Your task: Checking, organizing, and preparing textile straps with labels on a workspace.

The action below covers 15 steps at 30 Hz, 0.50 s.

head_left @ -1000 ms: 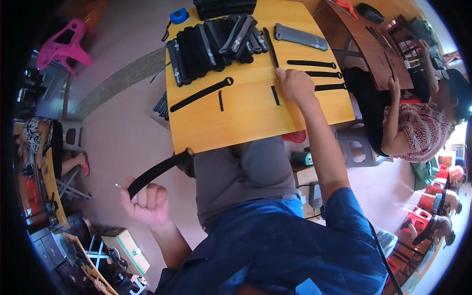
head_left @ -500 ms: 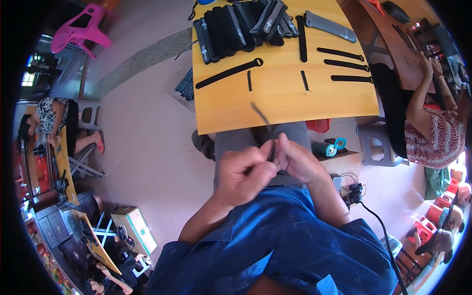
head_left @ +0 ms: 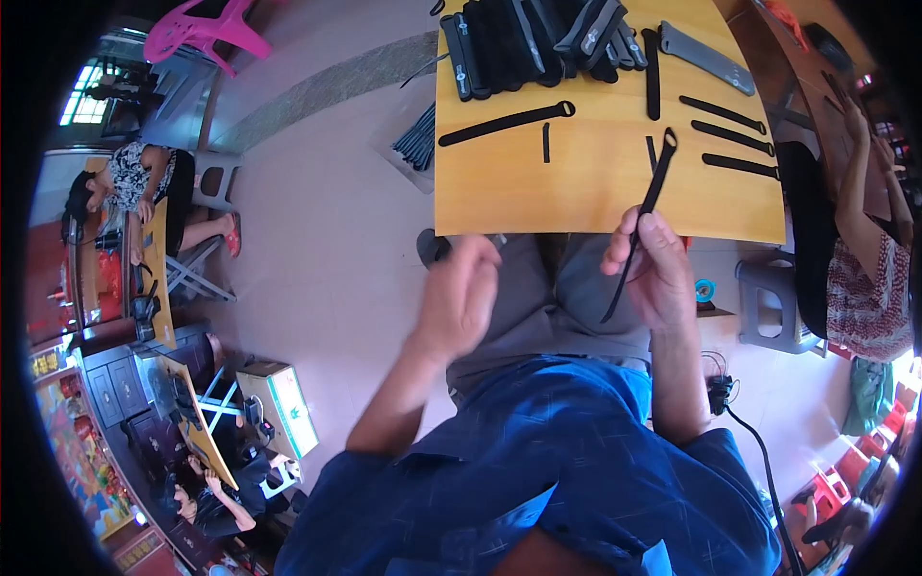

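A black hook-and-loop cable strap [head_left: 663, 165] with an eyelet at its upper end is pinched in my right hand [head_left: 661, 264], its tail hanging down across the palm. My left hand [head_left: 461, 300] is apart from it, past the table's near left corner; its fingers look curled but are smeared by motion, and I see nothing certain in them. On the yellow table [head_left: 538, 206] lie a long black strap [head_left: 509, 124], two short black strips, one of them a short strip [head_left: 546, 142] at left, and three straps, among them a middle strap [head_left: 732, 137], at right.
A pile of black and grey straps [head_left: 523, 48] covers the table's far side, beside a grey packaged strap [head_left: 708, 60]. A box of dark strips [head_left: 415, 139] stands on the floor at left. A grey stool [head_left: 773, 305] and a person [head_left: 869, 288] are at right; a black cable [head_left: 759, 451] runs behind.
My hands have come apart. The right hand has moved right and forward with the strap raised, eyelet up; the left has drawn away to the left. The view has shifted leftward.
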Motion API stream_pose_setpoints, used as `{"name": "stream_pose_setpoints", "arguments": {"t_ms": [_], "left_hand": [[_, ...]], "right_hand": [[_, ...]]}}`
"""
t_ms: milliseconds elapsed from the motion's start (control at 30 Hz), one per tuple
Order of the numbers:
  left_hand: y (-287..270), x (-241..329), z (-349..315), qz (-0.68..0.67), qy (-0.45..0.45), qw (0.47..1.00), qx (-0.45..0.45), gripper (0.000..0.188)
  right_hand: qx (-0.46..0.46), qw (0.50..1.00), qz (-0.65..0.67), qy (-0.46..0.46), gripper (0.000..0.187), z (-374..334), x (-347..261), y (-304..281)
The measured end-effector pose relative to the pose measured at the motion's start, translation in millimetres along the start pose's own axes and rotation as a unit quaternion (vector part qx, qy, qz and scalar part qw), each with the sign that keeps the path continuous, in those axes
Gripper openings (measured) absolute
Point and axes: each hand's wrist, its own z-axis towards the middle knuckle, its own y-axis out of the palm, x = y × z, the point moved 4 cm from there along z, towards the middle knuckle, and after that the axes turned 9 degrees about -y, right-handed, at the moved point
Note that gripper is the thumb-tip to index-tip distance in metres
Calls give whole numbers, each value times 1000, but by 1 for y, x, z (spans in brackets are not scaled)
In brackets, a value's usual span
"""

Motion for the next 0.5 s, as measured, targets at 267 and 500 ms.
{"name": "stream_pose_setpoints", "arguments": {"t_ms": [267,500], "left_hand": [[-57,-3,150,272,219,910,224,13],[-23,-9,196,319,237,888,230,21]], "right_hand": [[-29,959,-271,75,29,-5,-22,-18],[-57,963,-249,87,26,4,-11,-24]]}}
